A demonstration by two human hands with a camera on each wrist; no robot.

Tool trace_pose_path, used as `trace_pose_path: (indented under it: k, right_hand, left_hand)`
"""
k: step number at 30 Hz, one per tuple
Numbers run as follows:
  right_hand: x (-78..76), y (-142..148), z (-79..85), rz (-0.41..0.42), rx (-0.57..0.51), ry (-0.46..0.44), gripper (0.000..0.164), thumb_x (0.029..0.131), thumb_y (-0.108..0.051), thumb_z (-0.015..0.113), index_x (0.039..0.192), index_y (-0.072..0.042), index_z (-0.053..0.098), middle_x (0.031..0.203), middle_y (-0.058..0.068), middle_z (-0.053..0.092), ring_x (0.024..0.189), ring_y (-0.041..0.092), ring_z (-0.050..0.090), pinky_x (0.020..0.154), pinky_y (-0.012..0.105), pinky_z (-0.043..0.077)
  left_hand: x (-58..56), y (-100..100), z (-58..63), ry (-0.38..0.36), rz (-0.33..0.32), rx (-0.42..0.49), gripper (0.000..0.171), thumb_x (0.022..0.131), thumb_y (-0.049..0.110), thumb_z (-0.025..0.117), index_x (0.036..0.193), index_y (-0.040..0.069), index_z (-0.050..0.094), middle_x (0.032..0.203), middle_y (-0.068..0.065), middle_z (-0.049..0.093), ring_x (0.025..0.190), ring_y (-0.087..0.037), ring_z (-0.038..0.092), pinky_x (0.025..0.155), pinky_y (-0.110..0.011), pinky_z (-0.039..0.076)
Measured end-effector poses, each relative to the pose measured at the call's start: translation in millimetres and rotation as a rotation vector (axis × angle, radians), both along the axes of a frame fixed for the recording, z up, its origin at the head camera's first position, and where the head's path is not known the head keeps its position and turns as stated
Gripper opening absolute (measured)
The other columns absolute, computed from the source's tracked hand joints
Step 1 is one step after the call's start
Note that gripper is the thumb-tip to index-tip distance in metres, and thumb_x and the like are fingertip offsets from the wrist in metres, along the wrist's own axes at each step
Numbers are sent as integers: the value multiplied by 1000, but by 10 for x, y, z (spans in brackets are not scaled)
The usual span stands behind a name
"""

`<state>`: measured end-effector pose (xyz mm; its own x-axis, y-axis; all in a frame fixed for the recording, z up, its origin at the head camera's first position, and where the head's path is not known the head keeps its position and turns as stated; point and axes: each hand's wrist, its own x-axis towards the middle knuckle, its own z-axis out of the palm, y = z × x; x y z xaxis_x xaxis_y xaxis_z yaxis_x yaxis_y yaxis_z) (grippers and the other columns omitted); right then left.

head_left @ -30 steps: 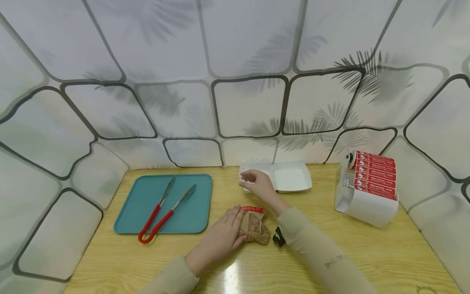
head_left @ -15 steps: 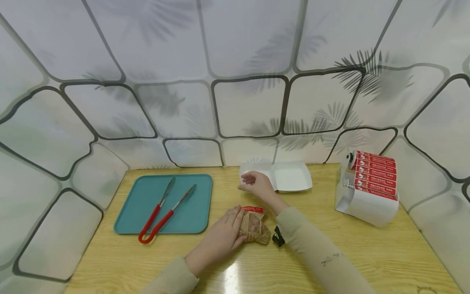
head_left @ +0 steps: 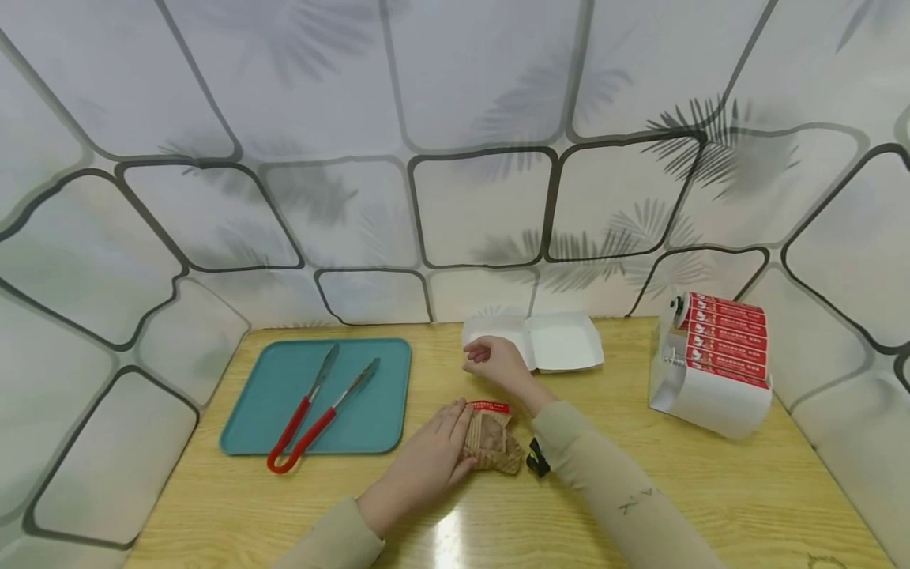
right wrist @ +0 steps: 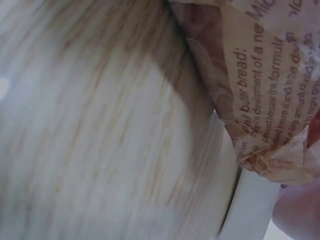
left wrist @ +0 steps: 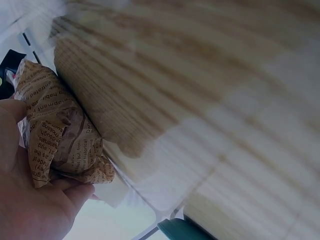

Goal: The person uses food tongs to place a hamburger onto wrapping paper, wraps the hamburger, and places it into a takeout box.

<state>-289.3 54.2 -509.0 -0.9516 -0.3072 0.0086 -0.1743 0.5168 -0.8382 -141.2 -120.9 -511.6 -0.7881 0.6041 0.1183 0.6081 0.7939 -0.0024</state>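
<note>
A brown printed-paper parcel [head_left: 492,442] lies near the middle of the table, with a red label [head_left: 490,407] at its far edge. My left hand [head_left: 426,454] lies along its left side, fingers on one side and thumb on the other. The left wrist view shows the crumpled paper wrap [left wrist: 65,125] between thumb and fingers; the contents are hidden. Beyond the parcel hovers my right hand [head_left: 498,363], in front of an open white clamshell box [head_left: 566,341]. Its fingers are loosely bent, with nothing visible in them.
To the left, a teal tray [head_left: 249,427] bears red-handled tongs [head_left: 302,431], whose handle end overhangs the near rim. At the right stands a white dispenser [head_left: 721,399] with a roll of red labels [head_left: 728,336]. A small black item [head_left: 537,458] sits beside the right sleeve.
My right hand has shifted only slightly near the box, its fingers bending a little more. The left hand and parcel have stayed in place.
</note>
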Motion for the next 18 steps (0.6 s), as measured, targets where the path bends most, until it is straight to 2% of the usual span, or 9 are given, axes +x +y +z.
trace_pose_path:
  k: [6,10,14,18]
  right_hand:
    - [9,60,36,28,-28,-2,27,96,-10,77,121,2,76,110,17,78,101,31,74,89,41,65]
    - [37,125,71,59,-39,3,28,98,-10,75,123,3,75,112,19,78,104,33,74,92,44,64]
    - [79,201,113,81,-26,23,26,98,-12,74,121,1,77,111,17,79,103,31,74,94,45,64]
    - [136,303,173,111,-27,48,25,98,-13,75,119,0,77,109,16,78,100,28,74,91,41,64]
  left_hand:
    - [1,3,7,-15,5,14,77,106,43,62,159,-7,39,163,-26,47,151,-35,49,127,-44,43]
    - [-2,2,6,-21,10,-2,78,107,45,60,160,-6,38,164,-25,46,152,-34,48,127,-43,42]
    - [0,-1,5,-29,13,-11,78,107,46,59,161,-6,37,165,-24,45,153,-34,46,128,-43,41]
    - [2,0,4,-37,18,-9,78,107,46,60,161,-6,37,165,-24,44,153,-34,46,128,-43,42]
